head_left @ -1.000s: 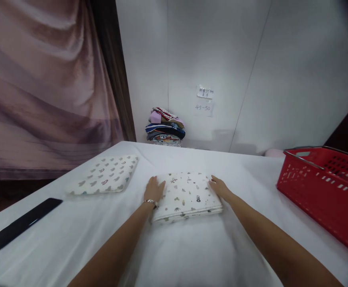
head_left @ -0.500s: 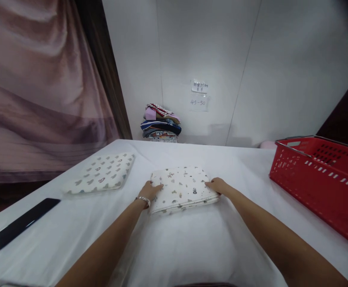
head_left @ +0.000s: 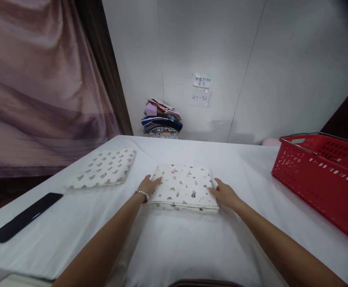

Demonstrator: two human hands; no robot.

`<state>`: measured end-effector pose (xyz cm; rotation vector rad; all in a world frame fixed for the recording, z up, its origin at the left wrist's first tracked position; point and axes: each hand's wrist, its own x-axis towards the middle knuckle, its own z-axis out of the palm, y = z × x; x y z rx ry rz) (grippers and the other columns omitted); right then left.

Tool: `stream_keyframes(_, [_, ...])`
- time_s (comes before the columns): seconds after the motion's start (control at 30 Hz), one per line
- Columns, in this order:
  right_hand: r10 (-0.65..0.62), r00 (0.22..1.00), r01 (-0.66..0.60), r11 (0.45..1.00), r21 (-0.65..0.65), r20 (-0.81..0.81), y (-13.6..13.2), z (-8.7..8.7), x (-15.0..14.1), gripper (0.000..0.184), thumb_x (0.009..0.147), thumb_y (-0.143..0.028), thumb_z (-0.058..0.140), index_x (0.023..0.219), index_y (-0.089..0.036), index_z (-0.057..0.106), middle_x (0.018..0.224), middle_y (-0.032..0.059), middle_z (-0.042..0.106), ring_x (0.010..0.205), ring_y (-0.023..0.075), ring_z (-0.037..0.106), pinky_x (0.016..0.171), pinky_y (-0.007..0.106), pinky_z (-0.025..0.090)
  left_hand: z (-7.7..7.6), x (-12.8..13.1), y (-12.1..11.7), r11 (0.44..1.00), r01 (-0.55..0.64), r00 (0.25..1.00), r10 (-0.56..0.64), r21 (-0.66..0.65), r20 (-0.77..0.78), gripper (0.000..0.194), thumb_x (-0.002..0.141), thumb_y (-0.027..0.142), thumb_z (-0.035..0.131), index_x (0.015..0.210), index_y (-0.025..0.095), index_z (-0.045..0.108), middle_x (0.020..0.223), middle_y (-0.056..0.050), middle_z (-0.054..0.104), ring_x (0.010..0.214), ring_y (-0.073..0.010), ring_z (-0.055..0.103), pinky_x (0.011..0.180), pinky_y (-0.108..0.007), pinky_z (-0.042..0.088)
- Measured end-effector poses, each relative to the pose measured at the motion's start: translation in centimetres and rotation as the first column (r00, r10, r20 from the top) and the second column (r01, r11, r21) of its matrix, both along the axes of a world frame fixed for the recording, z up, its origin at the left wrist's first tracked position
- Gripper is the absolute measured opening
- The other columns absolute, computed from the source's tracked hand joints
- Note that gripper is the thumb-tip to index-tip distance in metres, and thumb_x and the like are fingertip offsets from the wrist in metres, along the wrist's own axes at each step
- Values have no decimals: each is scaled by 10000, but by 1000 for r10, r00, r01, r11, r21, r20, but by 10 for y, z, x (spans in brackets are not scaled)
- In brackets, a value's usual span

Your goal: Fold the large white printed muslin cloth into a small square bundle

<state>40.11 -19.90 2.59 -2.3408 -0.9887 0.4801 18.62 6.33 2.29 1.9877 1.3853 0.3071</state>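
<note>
A folded white cloth (head_left: 181, 187) printed with small grey, green and brown motifs lies flat on the white-covered table, its layered edge facing me. My left hand (head_left: 148, 187), with a bracelet at its wrist, is at the cloth's left edge. Its thumb rests over the top while the fingers stay outside, apart from the thumb. At the right edge, my right hand (head_left: 224, 194) touches the cloth with its thumb, and its index finger is stretched out and apart. Farther left lies a second folded cloth (head_left: 105, 167), white with grey and a few red shapes.
A red plastic basket (head_left: 320, 187) with a metal handle stands on the right. On the left lies a flat black strip (head_left: 24, 217). Behind the white table (head_left: 198, 247), a stack of folded fabrics (head_left: 162, 119) stands by the wall with paper notes (head_left: 200, 97).
The folded cloth has turned slightly, so its near edge runs straighter across my view. My right hand's fingers have spread from their pinch, and my left hand's grip looks looser.
</note>
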Motion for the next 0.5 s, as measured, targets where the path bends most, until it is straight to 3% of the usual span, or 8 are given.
stream_keyframes(0.1, [110, 964, -137, 986, 98, 242, 27, 19, -14, 575, 833, -452, 433, 1337, -184, 357, 1314, 109, 452, 1195, 259, 408, 958, 373, 340, -1, -2, -5, 999, 28, 998, -27, 16, -49, 721, 727, 492, 563, 1285, 95, 337, 1256, -206, 488, 1134, -287, 487, 905, -351, 387])
stream_keyframes(0.2, [289, 891, -341, 935, 96, 350, 64, 25, -36, 639, 856, -496, 348, 1385, -145, 272, 1457, 96, 222, 1332, 228, 167, 1059, 367, 188, -5, -1, -7, 997, 49, 995, -45, 52, -85, 702, 739, 460, 558, 1296, 107, 317, 1276, -196, 472, 1155, -282, 470, 926, -348, 368])
stream_keyframes(0.33, [447, 817, -449, 889, -84, 363, 100, 5, -52, 687, 857, -549, 296, 1404, -140, 227, 1483, 90, 114, 1353, 239, 30, 1070, 422, 59, -13, -2, -6, 992, 83, 990, -71, 91, -119, 680, 745, 447, 549, 1300, 138, 308, 1254, -165, 501, 1125, -262, 498, 920, -332, 374])
stream_keyframes(0.5, [513, 787, -467, 858, -212, 342, 106, -24, -47, 707, 856, -603, 176, 1408, -163, 226, 1482, 77, 116, 1353, 244, 32, 1060, 440, 12, -12, -4, -6, 985, 112, 986, -93, 133, -140, 675, 740, 466, 541, 1301, 166, 315, 1217, -148, 533, 1087, -259, 523, 893, -333, 395])
